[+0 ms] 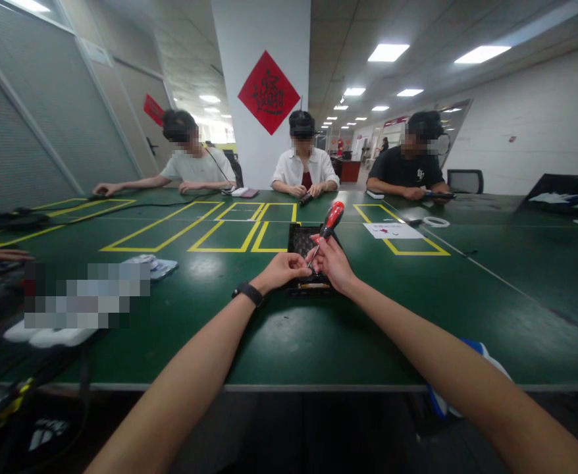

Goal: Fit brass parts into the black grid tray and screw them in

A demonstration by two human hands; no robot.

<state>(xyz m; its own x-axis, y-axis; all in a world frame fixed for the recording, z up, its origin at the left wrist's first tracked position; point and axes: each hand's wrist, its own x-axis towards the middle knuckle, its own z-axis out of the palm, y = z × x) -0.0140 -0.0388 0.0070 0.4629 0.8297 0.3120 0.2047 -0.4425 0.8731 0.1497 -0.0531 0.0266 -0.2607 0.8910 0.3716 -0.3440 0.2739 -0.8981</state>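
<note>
In my right hand (332,263) is a screwdriver (332,219) with a red and black handle, tilted with the handle up and to the right. Its thin metal shaft points down to the left. The fingers of my left hand (284,270) are pinched together close to the shaft's lower end; what they hold there is too small to make out. Below both hands lies an open black case (299,238) with a patterned inside, partly hidden by my hands. A yellowish strip (315,286) shows along its near edge.
Yellow tape outlines (220,249) mark the green table (279,342). A white paper (392,230) and a white ring (436,222) lie right of the case. Left are a flat pack (163,268), a white power strip (62,334) and cables. Several people sit around the table.
</note>
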